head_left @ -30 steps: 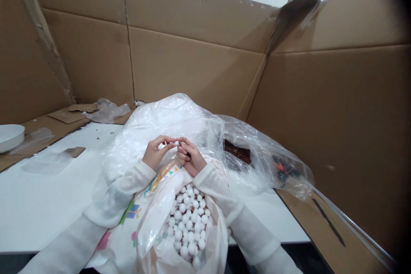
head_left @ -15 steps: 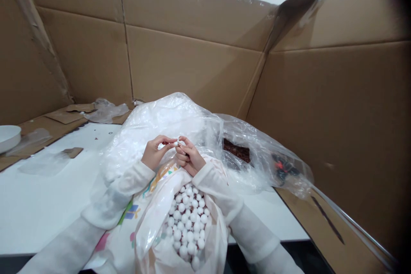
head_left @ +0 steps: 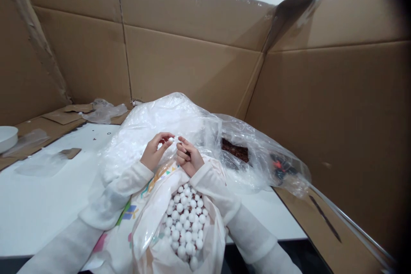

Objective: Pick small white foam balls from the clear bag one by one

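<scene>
My left hand (head_left: 154,153) pinches a small white ball (head_left: 171,139) between thumb and fingertips. Close beside it, my right hand (head_left: 190,157) is closed with its fingers curled; a tiny white bit shows at its fingertips, too small to make out. Below the hands an open white plastic bag (head_left: 146,231) with coloured prints holds many white balls (head_left: 187,224) with dark red bits between them. Behind the hands lies a large clear plastic bag (head_left: 173,111) full of white material.
Through clear plastic on the right show a dark brown bundle (head_left: 235,150) and a black and red object (head_left: 281,166). A white dish (head_left: 8,138) and plastic scraps (head_left: 43,165) lie on the left. Tall cardboard walls (head_left: 192,62) surround the white tabletop (head_left: 54,205).
My hands have drawn slightly apart. The white ball has shifted a little left with my left hand, away from my right fingertips.
</scene>
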{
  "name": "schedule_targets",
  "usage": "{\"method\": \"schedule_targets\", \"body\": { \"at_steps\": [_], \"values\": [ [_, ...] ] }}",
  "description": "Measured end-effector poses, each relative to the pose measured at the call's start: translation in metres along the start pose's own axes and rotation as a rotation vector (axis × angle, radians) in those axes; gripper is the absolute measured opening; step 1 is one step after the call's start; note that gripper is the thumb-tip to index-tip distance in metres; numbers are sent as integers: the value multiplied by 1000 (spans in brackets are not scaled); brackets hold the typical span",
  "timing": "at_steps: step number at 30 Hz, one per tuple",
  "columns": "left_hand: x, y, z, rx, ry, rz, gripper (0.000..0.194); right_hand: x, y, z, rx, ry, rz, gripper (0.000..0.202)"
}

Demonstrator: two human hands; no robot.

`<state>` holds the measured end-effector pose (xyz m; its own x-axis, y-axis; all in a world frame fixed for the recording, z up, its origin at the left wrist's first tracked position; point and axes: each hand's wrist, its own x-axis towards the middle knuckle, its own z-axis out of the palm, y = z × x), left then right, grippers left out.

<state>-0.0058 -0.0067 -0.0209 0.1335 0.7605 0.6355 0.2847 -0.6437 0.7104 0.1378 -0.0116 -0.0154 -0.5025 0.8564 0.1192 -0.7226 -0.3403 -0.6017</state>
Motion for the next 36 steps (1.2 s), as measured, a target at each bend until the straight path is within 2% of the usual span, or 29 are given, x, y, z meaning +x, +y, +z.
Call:
{"method": "schedule_targets", "body": {
  "at_steps": [4,16,27,30,33,36],
  "values": [
    [-1,-2,3,-62,-13,-19,19,0,0,-1,20,14,5,18],
    [-1,-1,-1,-43,64,-20,18,-1,-1,0,60,29,31,8],
    [-1,-2,-2,-20,108,8,15,0,2,1,-52,14,-51,11],
    [-1,-2,-4,-10,124,35,8,0,3,1,-80,16,-55,11],
    [-1,2,-5,-20,92,53,7,0,3,1,-87,15,-56,12],
    [-2,8,-4,-27,35,44,16,1,4,0,-72,10,-67,12]
  ]
}}
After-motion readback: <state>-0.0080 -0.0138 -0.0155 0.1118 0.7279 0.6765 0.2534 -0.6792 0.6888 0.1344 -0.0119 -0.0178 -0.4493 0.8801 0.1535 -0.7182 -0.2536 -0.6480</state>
